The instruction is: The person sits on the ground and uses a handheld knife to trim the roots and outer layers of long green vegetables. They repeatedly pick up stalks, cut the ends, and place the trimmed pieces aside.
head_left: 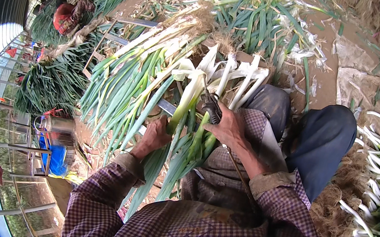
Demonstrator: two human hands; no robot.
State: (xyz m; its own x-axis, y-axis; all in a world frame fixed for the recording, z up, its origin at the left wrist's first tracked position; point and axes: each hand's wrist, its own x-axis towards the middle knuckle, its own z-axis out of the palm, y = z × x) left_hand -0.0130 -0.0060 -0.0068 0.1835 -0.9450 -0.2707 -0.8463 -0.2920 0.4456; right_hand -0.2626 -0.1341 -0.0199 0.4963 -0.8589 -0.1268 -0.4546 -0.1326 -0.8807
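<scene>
both forearms [109, 183] reach from the near side, the left hand [155, 136] curled fist-like, the right hand [231, 126] slightly farther, its fingers [213, 129] bent leftward.

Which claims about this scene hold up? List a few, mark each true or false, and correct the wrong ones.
1. The right hand holds a dark tool. True.
2. The left hand is empty. False: it grips a green onion.
3. White-stemmed onions lie in a line along the picture's right side. True.
4. The blue material is at the picture's right edge. False: it lies toward the left.
5. The person's sleeves are checked. True.
</scene>
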